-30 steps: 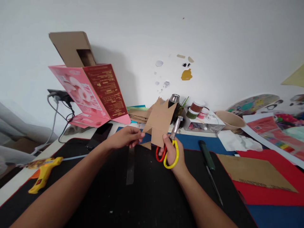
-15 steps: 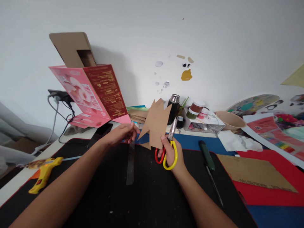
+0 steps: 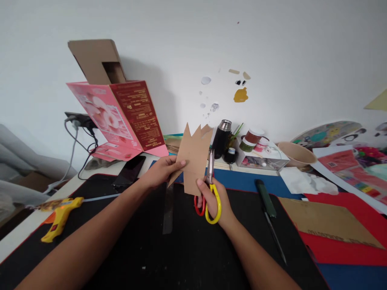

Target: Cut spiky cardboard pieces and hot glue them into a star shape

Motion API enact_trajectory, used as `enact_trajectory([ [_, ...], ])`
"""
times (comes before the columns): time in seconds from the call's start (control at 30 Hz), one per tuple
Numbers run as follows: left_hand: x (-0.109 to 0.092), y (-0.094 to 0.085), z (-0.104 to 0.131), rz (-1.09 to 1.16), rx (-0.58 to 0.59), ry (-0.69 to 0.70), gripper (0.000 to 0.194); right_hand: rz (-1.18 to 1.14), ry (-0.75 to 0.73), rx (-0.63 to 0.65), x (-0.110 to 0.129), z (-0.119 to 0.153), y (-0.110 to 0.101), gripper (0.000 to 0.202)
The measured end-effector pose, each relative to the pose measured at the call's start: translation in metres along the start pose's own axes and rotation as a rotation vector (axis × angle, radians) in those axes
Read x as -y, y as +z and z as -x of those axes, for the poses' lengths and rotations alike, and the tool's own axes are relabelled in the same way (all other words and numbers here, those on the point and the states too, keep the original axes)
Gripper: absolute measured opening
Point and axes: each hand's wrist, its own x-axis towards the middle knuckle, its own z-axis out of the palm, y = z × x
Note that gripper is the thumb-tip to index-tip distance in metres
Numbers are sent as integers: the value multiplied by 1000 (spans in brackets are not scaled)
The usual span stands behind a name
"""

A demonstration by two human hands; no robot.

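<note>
The cardboard (image 3: 195, 155) is showing a plain brown face and is standing roughly upright, with jagged points rising along its top edge, a faint crease running across its lower part, and a sharp point jutting out at the lower left. It is sitting between the two grips, above the black mat (image 3: 136, 249). The left grip (image 3: 165, 169) is pinching its left side, the thumb lying on the front face. The right grip (image 3: 217, 197) is clasping the scissors (image 3: 209, 173) by their red and yellow handles while its thumb is pressing the cardboard's lower right corner. The blades are pointing up just beside the right edge.

Below the left grip, a clear ruler (image 3: 168, 213) is lying on the mat. A flask (image 3: 222, 139) and a small dark bottle (image 3: 231, 155) are standing behind the scissors, and paint pots (image 3: 254, 136) are resting on a white case (image 3: 260, 162) to their right. A green cutter (image 3: 266, 199) and a pen (image 3: 275, 237) are lying right of the right grip. On the left, a yellow glue gun (image 3: 62, 217), a phone (image 3: 130, 171) and a pink box (image 3: 136, 117) are taking up room.
</note>
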Motion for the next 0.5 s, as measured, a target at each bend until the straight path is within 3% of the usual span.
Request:
enact_trajectory([
  [0.13, 2, -4, -3, -99, -67, 94, 62, -39, -56, -65, 6, 2, -4, 52],
  [0.23, 5, -8, -6, -343, -83, 148, 56, -115, -112, -189, 14, 0, -14, 53],
  [0.37, 14, -7, -6, -729, -30, 223, 36, -244, -163, -324, 20, -9, -29, 53],
  [0.5, 26, -2, -3, -1012, 98, 255, 42, -327, -173, -350, 19, -14, -35, 51],
])
